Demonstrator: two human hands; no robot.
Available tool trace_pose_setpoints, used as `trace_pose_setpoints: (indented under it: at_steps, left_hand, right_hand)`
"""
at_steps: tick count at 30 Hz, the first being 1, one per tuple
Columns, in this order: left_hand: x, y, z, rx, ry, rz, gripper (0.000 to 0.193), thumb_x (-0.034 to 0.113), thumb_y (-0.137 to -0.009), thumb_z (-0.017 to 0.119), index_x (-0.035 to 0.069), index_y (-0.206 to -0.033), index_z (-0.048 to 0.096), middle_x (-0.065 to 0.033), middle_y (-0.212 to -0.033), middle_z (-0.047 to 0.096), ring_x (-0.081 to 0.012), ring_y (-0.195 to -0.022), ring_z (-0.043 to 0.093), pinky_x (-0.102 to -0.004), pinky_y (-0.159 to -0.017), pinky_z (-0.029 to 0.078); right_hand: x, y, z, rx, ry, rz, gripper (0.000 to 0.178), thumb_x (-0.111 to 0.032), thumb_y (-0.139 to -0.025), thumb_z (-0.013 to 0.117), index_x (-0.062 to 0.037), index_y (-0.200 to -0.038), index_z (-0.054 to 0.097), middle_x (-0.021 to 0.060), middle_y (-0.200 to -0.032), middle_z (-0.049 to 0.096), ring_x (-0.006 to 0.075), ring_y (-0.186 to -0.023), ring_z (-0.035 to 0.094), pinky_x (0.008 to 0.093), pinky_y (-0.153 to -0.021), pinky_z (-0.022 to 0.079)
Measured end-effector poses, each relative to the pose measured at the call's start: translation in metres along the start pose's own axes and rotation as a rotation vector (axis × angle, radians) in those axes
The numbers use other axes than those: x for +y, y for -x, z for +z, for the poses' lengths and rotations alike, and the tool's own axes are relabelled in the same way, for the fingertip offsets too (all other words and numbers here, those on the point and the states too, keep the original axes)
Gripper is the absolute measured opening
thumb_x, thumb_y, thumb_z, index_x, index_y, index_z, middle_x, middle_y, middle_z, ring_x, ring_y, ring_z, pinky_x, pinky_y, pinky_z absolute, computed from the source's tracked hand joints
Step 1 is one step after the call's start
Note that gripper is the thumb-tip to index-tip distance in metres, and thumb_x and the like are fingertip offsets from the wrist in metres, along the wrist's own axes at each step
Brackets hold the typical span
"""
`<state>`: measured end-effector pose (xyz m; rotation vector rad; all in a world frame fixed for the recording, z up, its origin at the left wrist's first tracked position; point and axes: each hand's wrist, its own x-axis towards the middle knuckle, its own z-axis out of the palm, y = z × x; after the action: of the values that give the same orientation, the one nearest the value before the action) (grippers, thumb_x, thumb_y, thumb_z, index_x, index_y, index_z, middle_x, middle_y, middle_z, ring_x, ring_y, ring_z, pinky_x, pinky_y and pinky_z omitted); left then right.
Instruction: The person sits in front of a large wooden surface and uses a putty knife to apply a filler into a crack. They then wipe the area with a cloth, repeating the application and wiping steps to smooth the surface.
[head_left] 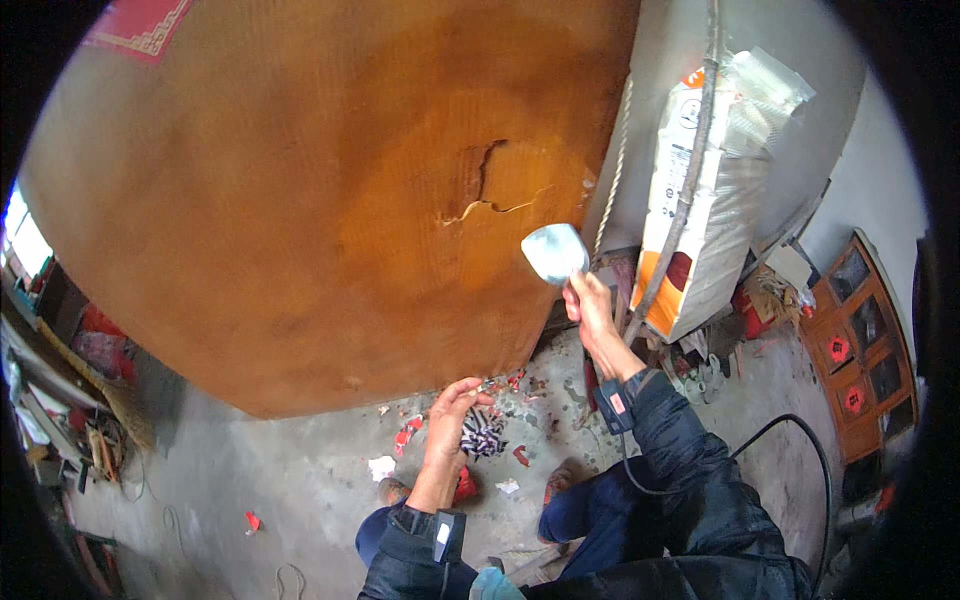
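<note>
the right hand [592, 310] is grasping a scraper [555, 252] with a broad, pale metal blade, its handle hiding inside the closed fingers. the blade is pointing up and away from the person, showing in front of the large brown wooden panel [300, 250] near its right edge, and whether it is touching the wood i cannot tell. just above and to the left of the blade, a crack [485, 175] is running down the panel and branching sideways, with pale splintered wood showing along its lower line. the left hand [452, 415] is hanging low by the panel's bottom edge with its fingers bending inward; whether those fingers are pinching something small i cannot tell. below, red scraps [404, 436] and a striped bundle [484, 436] are lying on the grey floor [330, 500], close to the left hand. to the right of the panel, a white and orange bag [665, 290] is standing behind a thin pole [690, 180], with a twisted rope [618, 160] hanging between the bag and the panel. judging by how the blade is facing the wood, the person is probably working at the panel's surface with the scraper, or pausing between strokes. the next move is likely calling for a firm grip, a low blade angle and light pressure, since the splintering edges could be catching the blade and lifting further.
</note>
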<state>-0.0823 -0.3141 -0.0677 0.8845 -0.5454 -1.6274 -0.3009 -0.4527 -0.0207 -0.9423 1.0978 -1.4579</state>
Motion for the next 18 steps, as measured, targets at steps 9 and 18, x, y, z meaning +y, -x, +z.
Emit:
trace_pose_setpoints:
  at_steps: [9,18]
  left_hand:
    - [-0.002,-0.004,-0.01,-0.016,0.031,0.05,0.02,0.006,-0.083,0.05,0.0,-0.101,0.055,-0.0109,-0.078,0.063,-0.0159,-0.071,0.061,-0.0258,-0.066,0.049]
    - [-0.002,-0.004,-0.006,0.024,0.025,0.029,0.018,0.009,-0.084,0.049,0.004,-0.1,0.056,-0.007,-0.078,0.063,-0.0104,-0.065,0.056,-0.023,-0.058,0.045]
  right_hand:
    - [0.015,-0.003,-0.017,0.035,0.783,-0.442,0.038,-0.027,-0.081,0.063,-0.0002,-0.065,0.043,0.0059,-0.054,0.046,0.0085,-0.054,0.039,0.0271,-0.049,0.038]
    - [-0.003,-0.013,0.025,-0.12,1.089,-0.694,0.032,-0.028,-0.079,0.063,-0.0013,-0.071,0.048,0.0178,-0.066,0.053,0.0328,-0.057,0.052,0.0363,-0.052,0.041]
